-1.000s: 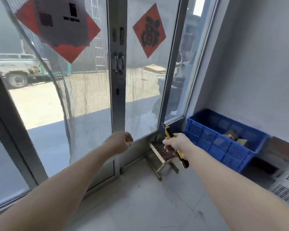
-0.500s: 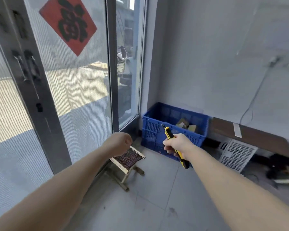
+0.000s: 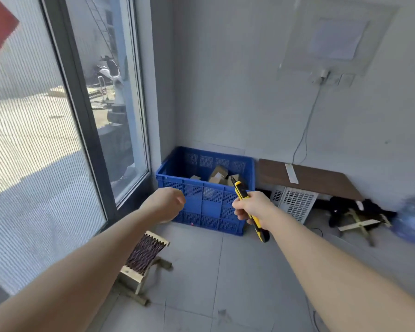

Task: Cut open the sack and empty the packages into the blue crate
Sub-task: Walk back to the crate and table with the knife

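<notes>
While right hand (image 3: pixel 252 207) grips knife (image 3: pixel 240 191), crate (image 3: pixel 211 208) holds packages (image 3: pixel 217 175); white basket (image 3: pixel 295 203) near

Grey tiled floor (image 3: pixel 237 271). Blue crate (image 3: pixel 209 207) stands on it at frame centre, in the corner against the wall. Small folding stool (image 3: pixel 144 257) with woven seat, lower left of centre, apart from the crate. Right of the crate: white perforated basket (image 3: pixel 295 202) tilted under a brown board (image 3: pixel 321 180). Further right, second wooden stool (image 3: pixel 359 222) with black cloth (image 3: pixel 340 207) on it. Blurred bluish object (image 3: pixel 412 219) at right edge, can't identify.
</notes>
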